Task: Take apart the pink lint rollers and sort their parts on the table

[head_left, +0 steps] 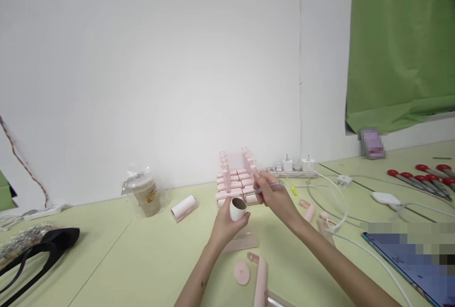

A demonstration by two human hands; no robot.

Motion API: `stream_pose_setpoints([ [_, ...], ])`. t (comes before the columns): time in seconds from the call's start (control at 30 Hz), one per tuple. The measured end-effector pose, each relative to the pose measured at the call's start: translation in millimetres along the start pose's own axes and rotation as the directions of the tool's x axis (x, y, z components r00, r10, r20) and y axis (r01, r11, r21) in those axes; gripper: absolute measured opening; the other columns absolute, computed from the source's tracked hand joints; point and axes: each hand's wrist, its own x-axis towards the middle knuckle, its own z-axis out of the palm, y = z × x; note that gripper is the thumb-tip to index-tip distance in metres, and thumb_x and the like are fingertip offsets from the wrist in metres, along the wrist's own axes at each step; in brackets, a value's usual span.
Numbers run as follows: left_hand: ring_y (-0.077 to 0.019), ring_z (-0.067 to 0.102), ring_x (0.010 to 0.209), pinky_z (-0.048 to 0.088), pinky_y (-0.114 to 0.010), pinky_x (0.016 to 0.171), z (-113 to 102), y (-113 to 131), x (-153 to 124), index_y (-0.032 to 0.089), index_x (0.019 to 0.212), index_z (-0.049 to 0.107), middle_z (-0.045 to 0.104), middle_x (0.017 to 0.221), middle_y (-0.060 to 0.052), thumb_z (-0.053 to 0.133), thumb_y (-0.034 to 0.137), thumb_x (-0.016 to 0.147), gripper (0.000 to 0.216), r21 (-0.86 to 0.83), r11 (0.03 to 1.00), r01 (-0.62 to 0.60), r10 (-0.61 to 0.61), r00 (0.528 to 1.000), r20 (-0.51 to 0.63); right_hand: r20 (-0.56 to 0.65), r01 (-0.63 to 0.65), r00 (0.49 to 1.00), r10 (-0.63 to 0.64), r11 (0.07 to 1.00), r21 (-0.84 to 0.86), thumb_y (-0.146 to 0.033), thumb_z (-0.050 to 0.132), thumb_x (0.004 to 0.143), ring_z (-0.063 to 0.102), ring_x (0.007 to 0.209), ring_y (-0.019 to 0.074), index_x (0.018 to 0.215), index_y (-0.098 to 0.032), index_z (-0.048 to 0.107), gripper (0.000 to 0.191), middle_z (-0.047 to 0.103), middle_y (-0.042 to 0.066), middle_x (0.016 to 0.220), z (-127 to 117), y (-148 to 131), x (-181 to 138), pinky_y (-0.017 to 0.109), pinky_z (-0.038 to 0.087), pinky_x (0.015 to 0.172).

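Note:
My left hand (227, 225) holds a small white roll with a brown core (237, 208), its open end facing me. My right hand (273, 198) grips a thin clear-and-pink handle piece (272, 186) just right of the roll, close to its end. Behind both hands stands a stack of pink parts (236, 179) against the wall. On the pale green table (142, 259) near me lie a pink round cap (242, 273), a pink handle (260, 281) and a clear pink cover (241, 241).
A white roll (184, 208) and a bagged cup (145, 194) sit to the left, a black bag (42, 245) farther left. To the right are a power strip (293, 168), white cables (337, 203), red-handled tools (423, 176) and a blue tablet (412, 255).

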Motion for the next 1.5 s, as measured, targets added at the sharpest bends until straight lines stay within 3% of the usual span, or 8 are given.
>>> stream_pose_setpoints([
  [0.3,-0.0155,0.051,0.082,0.040,-0.026,0.075,-4.5,2.9,-6.3,0.022,0.100,0.045,0.055,0.089,0.001,0.058,0.027,0.070,0.033,-0.138,0.990,-0.006,0.021,0.994,0.105,0.123,-0.024,0.991,0.049,0.980,-0.200,-0.061,0.031,0.080,0.046,0.046,0.0132,0.062,-0.022,0.042,0.044,0.047,-0.004,0.051,17.5,9.7,4.7,0.023,0.031,0.046],
  [0.47,-0.0194,0.052,0.092,0.039,-0.030,0.083,-2.2,-4.5,0.4,0.020,0.098,0.049,0.057,0.095,-0.002,0.065,0.033,0.066,0.037,-0.366,0.930,0.022,-0.019,1.000,0.011,0.229,-0.027,0.967,0.110,0.942,-0.335,-0.060,0.046,0.072,0.051,0.052,0.0180,0.097,-0.024,0.046,0.044,0.051,-0.005,0.055,25.2,25.9,4.4,0.025,0.031,0.051],
  [0.63,-0.0185,0.053,0.097,0.038,-0.031,0.085,-11.4,-11.7,8.2,0.021,0.105,0.042,0.057,0.100,-0.005,0.056,0.038,0.074,0.039,-0.448,0.893,0.038,-0.099,0.989,-0.114,0.480,0.088,0.875,0.058,0.957,-0.276,-0.050,0.070,0.053,0.053,0.090,0.0223,0.120,-0.022,0.038,0.079,0.052,0.006,0.107,30.1,46.0,-0.6,0.029,0.039,0.073],
  [0.97,-0.0182,0.054,0.092,0.040,-0.031,0.081,-12.7,16.9,3.4,0.020,0.100,0.047,0.059,0.097,-0.005,0.060,0.034,0.072,0.034,-0.468,0.882,0.064,-0.139,0.982,-0.127,0.443,0.044,0.895,0.058,0.975,-0.216,-0.032,0.061,0.065,0.055,0.090,0.0274,0.094,-0.020,0.058,0.032,0.064,0.004,0.090,66.1,73.1,-14.2,0.035,0.041,0.073],
  [1.07,-0.0171,0.054,0.090,0.041,-0.029,0.078,-18.8,24.6,3.3,0.021,0.101,0.045,0.058,0.096,-0.005,0.059,0.035,0.072,0.035,-0.505,0.863,-0.024,-0.120,0.961,-0.251,0.474,0.079,0.880,0.007,0.984,-0.160,-0.029,0.053,0.072,0.060,0.077,0.0213,0.078,-0.019,0.061,0.015,0.066,0.002,0.076,65.3,72.7,-9.9,0.029,0.043,0.067],
  [1.23,-0.0183,0.055,0.089,0.041,-0.034,0.078,-50.7,43.1,4.0,0.025,0.101,0.030,0.060,0.090,-0.003,0.052,0.034,0.072,0.038,-0.517,0.810,-0.278,-0.046,0.848,-0.528,0.475,0.185,0.876,-0.086,0.969,-0.165,-0.031,0.019,0.088,0.056,0.080,0.0158,0.093,-0.017,0.057,0.041,0.062,0.005,0.086,46.1,54.3,-0.4,0.026,0.041,0.069],
  [1.4,-0.0189,0.054,0.096,0.040,-0.035,0.083,-64.0,37.2,8.5,0.024,0.100,0.035,0.052,0.105,-0.005,0.049,0.035,0.075,0.030,-0.388,0.917,-0.094,-0.085,0.903,-0.421,0.772,0.389,0.635,-0.022,0.873,-0.295,-0.032,0.069,0.051,0.050,0.047,0.0126,0.058,-0.021,0.062,0.015,0.053,-0.005,0.049,43.2,37.8,-29.8,0.022,0.031,0.045],
  [1.5,-0.0192,0.053,0.095,0.041,-0.032,0.078,-58.5,26.2,10.6,0.023,0.100,0.039,0.052,0.104,-0.005,0.047,0.037,0.077,0.029,-0.295,0.955,0.005,-0.091,0.957,-0.277,0.821,0.492,0.567,0.069,0.771,-0.405,-0.022,0.071,0.045,0.052,0.046,0.0160,0.043,-0.018,0.054,0.017,0.050,-0.003,0.041,55.1,32.9,-50.6,0.023,0.028,0.045],
])
